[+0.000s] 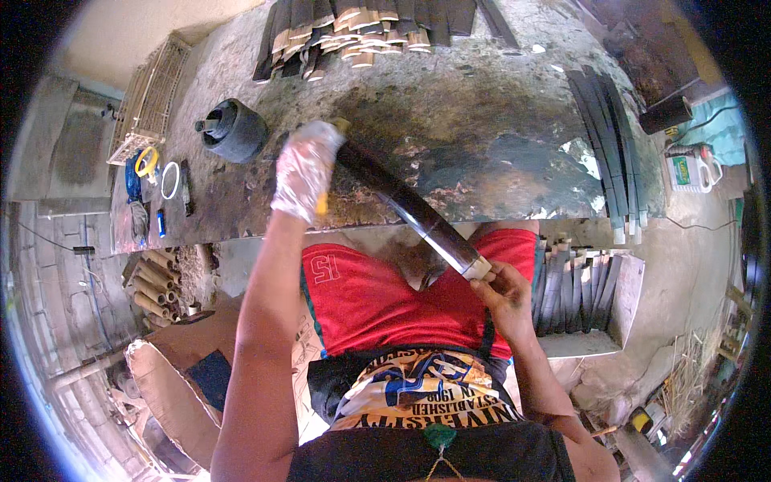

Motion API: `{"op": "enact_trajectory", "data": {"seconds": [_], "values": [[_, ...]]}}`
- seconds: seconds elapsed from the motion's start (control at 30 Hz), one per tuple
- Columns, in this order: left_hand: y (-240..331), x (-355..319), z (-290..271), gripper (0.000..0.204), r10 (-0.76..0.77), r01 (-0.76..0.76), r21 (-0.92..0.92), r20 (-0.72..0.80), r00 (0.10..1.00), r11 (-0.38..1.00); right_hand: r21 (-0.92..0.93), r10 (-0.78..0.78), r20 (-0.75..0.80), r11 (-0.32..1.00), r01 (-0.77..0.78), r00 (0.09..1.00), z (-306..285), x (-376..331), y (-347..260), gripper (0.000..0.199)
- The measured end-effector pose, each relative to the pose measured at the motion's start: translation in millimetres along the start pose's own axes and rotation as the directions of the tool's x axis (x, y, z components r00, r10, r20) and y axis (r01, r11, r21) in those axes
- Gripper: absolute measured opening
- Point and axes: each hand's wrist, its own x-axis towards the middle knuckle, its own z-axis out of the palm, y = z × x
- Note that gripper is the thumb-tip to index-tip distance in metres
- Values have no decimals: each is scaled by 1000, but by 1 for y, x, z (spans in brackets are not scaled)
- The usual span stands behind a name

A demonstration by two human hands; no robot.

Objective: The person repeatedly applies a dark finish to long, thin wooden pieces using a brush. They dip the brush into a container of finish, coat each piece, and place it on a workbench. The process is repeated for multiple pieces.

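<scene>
A long bamboo strip (405,207), coated dark and glossy with pale bare ends, slants from the table down over my lap. My right hand (507,299) pinches its near pale end between thumb and fingers. Over the far end is my left hand (307,165), wrapped in clear plastic and blurred by motion. It looks closed, and a small yellow piece (322,203) sticks out beneath it; what this belongs to is hidden. Left of that hand stands a dark, round container (233,132) with something short and stubby at its top.
Dark strips with pale ends lie piled at the table's (385,104) back; long dark strips (606,145) lie at right. A bamboo rack (150,100) and tape rolls (147,163) are at left. Below are bamboo tubes (152,281), a cardboard box (173,394) and a bin (633,297) of strips.
</scene>
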Motion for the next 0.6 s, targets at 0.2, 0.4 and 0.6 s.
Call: {"op": "enact_trajectory", "data": {"seconds": [0.2,0.4,0.6], "values": [[56,3,-23,22,-36,65,-632,58,998,772,41,37,-24,998,-36,999,-5,-3,-3,25],[231,-58,-56,21,130,102,-678,283,950,728,-105,-80,-27,991,77,996,-9,-4,2,23],[126,-25,-21,23,-75,113,-427,105,992,897,-112,-124,-79,987,115,989,-4,-5,17,31]]}}
